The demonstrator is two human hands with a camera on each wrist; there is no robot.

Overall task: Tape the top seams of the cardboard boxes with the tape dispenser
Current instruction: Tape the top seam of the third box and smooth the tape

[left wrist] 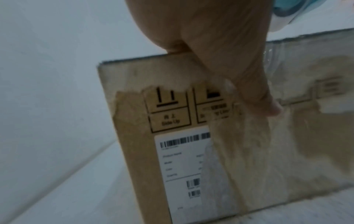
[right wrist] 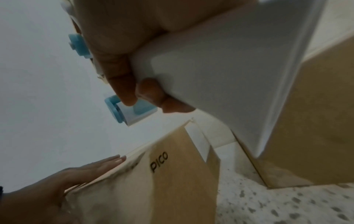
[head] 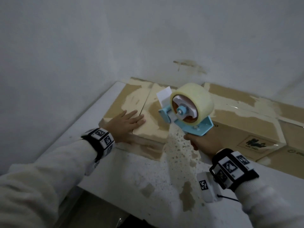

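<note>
A worn cardboard box [head: 153, 112] stands at the back left of the white table, its top seam [head: 144, 102] running away from me. My left hand [head: 127, 123] lies flat on the box top beside the seam, fingers straight; in the left wrist view its thumb [left wrist: 254, 84] hangs over the box's labelled side [left wrist: 182, 151]. My right hand [head: 202, 142] grips the white handle [right wrist: 220, 75] of the blue tape dispenser [head: 189, 111], held in the air above the box's right part. Its roll of clear tape [head: 195, 97] faces me. The left hand [right wrist: 91, 168] also shows in the right wrist view.
A second cardboard box [head: 246, 116] with printed logos sits to the right, touching the first. The white table [head: 148, 175] carries speckled tape residue in front of the boxes. A grey wall [head: 98, 38] rises close behind. The table's front edge [head: 115, 199] is near me.
</note>
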